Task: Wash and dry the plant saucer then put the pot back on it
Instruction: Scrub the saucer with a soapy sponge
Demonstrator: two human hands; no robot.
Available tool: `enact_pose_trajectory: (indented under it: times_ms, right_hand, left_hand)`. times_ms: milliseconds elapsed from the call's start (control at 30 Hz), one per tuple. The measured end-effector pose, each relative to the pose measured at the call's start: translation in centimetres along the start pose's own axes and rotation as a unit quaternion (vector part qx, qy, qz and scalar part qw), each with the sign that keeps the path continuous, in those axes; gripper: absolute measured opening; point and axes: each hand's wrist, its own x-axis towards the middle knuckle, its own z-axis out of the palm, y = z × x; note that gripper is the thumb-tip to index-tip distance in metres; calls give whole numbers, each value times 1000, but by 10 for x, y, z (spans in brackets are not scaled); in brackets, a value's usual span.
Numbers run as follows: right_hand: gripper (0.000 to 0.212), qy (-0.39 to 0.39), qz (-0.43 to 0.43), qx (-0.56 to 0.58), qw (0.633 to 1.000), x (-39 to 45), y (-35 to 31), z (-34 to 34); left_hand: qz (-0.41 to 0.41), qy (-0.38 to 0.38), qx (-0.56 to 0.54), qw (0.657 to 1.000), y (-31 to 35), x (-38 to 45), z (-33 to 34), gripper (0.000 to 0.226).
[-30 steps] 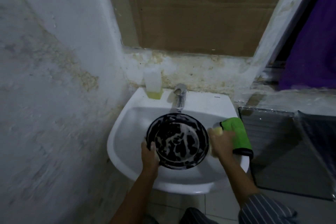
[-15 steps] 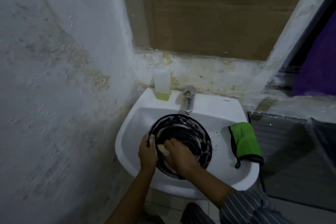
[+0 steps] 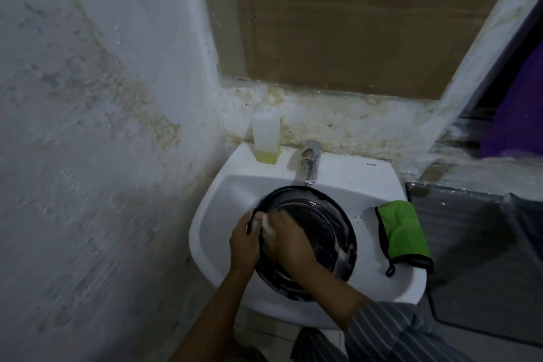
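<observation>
Fingers of the left hand (image 3: 245, 244) are curled over the left rim of the saucer (image 3: 326, 232), the thumb laid on the inner side of the rim, so that the saucer is gripped and held tilted in the sink (image 3: 346, 185). Fingers of the right hand (image 3: 289, 239) are bent down round a pale sponge (image 3: 266, 226), which is pressed against the inside of the saucer just beside the left thumb; only a small part of the sponge is seen between the two hands. White suds are seen on the black saucer, mostly along its right and near rim. The saucer's far edge lies just below the tap (image 3: 310, 163), which is mounted at the middle of the far ledge of the sink. A bottle (image 3: 266, 138) with a little yellow liquid at its bottom is stood on that ledge, left of the tap and against the wall. A green cloth (image 3: 402, 229) with a dark border is laid over the right rim of the sink, apart from the saucer. A striped sleeve (image 3: 390, 329) is seen on the right arm at the near edge.
</observation>
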Motion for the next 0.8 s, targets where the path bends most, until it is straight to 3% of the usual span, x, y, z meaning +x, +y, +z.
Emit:
enact_pose_trajectory:
  times_ms: [100,167,300,367,467,667,733,800]
  right_hand:
    - [38,-69,-34,41,996,-41,4,7]
    - [46,-87,-30,-6,996,-57,28,1]
    - [35,-19,125,-71,989,-35,81,-30]
    - [32,39,147,-69,986,-10,77,-33]
    - [31,72,63,-26,995,11,40,-13]
    - [33,-45,-140,34,989,-43,18,10]
    - [29,-33,-123,34,991,-40,34,1]
    - [27,5,-32,20,999,-27,59,-11]
  left_hand:
    - [-1,23,-13,1000,-4,8,-9,30]
    - [4,33,-8,999,-7,9,-11,28]
    - [24,15,13,1000,-12,2,-6,26]
    - [37,-7,34,999,-11,-4,7,26]
    - [53,-14,60,997,-3,-2,22,24]
    - [48,38,80,995,-4,17,5,29]
    - [38,37,75,996,-8,13,6,30]
    - [30,30,74,996,-12,9,5,30]
